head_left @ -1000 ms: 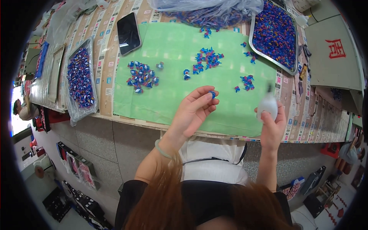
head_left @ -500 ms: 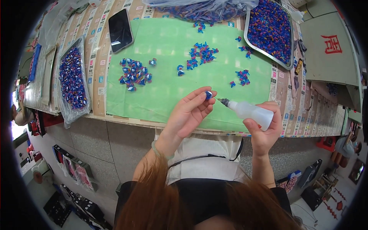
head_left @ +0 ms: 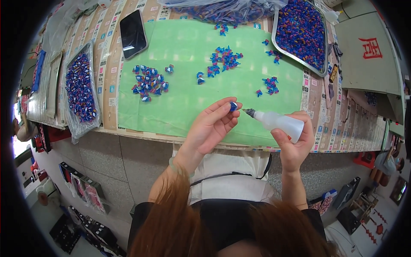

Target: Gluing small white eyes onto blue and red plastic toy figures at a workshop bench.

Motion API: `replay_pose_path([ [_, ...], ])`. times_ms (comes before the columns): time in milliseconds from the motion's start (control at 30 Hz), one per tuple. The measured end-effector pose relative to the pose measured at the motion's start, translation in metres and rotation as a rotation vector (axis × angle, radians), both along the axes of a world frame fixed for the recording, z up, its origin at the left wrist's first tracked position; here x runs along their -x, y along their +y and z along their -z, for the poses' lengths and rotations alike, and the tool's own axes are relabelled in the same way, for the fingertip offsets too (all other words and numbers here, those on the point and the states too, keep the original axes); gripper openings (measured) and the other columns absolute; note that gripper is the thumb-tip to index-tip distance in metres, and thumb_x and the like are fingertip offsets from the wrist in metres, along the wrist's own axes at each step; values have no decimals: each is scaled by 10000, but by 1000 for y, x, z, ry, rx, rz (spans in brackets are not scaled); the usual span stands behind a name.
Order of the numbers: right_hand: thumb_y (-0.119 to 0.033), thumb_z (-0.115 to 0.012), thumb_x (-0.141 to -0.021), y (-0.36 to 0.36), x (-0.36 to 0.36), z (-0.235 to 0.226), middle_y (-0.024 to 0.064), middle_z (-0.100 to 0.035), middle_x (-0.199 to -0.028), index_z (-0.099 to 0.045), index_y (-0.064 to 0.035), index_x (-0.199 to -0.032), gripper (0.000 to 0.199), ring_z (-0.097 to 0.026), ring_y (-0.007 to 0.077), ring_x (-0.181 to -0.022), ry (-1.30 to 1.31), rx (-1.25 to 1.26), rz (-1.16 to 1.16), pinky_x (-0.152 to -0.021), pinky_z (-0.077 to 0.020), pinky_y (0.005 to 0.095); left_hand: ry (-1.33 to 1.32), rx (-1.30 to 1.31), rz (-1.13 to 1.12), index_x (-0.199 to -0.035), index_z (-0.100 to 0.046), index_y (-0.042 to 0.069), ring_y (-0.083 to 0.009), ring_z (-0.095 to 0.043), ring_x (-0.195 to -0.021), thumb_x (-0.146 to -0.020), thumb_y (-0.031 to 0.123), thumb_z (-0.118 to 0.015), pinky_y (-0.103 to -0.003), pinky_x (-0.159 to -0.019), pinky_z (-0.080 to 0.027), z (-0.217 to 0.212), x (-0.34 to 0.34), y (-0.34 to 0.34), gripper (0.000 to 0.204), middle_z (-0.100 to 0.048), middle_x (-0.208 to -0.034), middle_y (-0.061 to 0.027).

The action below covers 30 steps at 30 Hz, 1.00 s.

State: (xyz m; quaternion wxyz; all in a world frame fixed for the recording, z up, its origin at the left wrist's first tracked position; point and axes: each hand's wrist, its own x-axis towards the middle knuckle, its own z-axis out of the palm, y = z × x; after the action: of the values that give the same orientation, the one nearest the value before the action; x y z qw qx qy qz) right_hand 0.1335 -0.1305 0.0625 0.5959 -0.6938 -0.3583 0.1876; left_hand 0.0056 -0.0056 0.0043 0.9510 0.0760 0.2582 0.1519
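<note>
Between the thumb and fingertips of my left hand (head_left: 214, 123) is a small blue and white plastic piece (head_left: 233, 106). My right hand (head_left: 295, 143) is wrapped round a translucent white squeeze bottle (head_left: 280, 124), tilted with its thin nozzle (head_left: 249, 112) pointing left. The tip comes very close to the small piece; whether they touch I cannot tell. Both hands are above the near edge of a green sheet (head_left: 180, 115). On it lie a cluster of blue and white pieces (head_left: 150, 81) at left and loose blue and red pieces (head_left: 224, 59) in the middle.
A black phone (head_left: 133, 34) lies at the upper left of the sheet. Far left is a plastic-wrapped tray of pieces (head_left: 81, 88). A metal tray of small coloured parts (head_left: 300, 34) stands at the back right, beside a clear bag of parts (head_left: 227, 12).
The bottle in my right hand has shifted very slightly left, its nozzle still beside the piece. My left hand keeps its hold almost unmoved.
</note>
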Motion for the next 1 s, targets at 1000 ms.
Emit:
replay_pose_path([
  [1000,-3,-570,-747,-42,-110,81,73,-502,-961,-414,14,-1035,328,-500,126,-846,128,-74,561,-741,-397,219,104,-36,-100,-1064,-439,10,-126,-552,-774,-838,58,-462,-238,-681,-473,11,7,14,232,-523,-986,-118],
])
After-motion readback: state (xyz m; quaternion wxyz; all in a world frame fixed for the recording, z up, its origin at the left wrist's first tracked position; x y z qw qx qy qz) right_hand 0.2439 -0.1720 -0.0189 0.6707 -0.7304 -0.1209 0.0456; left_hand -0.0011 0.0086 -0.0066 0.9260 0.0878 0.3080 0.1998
